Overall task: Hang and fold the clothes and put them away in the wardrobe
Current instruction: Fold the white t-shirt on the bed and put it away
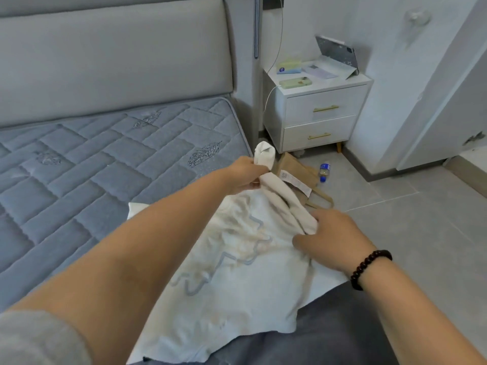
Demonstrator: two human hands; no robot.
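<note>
Head view shows both hands on a white garment (232, 272) spread over the near edge of the bed (79, 167). Left hand (246, 175) grips its bunched far end; right hand (332, 241) pinches a fold beside it.

Both hands, left hand (243, 175) and right hand (333, 239), grip a white garment (232, 259), perhaps inside-out.

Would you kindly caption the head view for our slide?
Both hands, left hand and right hand, grip a white garment beside a bare mattress.
</note>
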